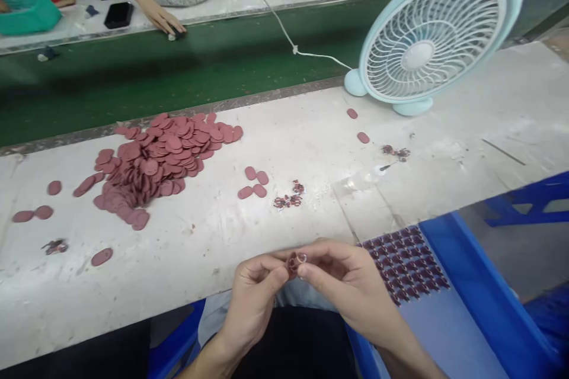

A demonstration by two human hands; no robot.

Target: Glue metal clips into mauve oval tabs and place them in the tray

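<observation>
At the table's near edge, my left hand (pixel 254 296) pinches a small reddish-brown piece (pixel 291 265) between thumb and fingertips. My right hand (pixel 349 277) meets it from the other side, its thumb and index finger closed on a small shiny part (pixel 301 258) at that piece. Fingers cover much of both, so their exact kind is unclear. Just beyond my hands lies a little heap of small copper-coloured and dark parts (pixel 288 200). Several flat, oval red pieces (pixel 253 182) rest beside that heap.
A large pile of oval red pieces (pixel 155 160) lies on the white table (pixel 213 243), left. A light-blue fan (pixel 422 53) stands back right. A blue tray (pixel 466 320) with rows of dark-red pieces (pixel 409 263) is below right. Across the green conveyor (pixel 222 53), another person's hand (pixel 164 19) reaches in.
</observation>
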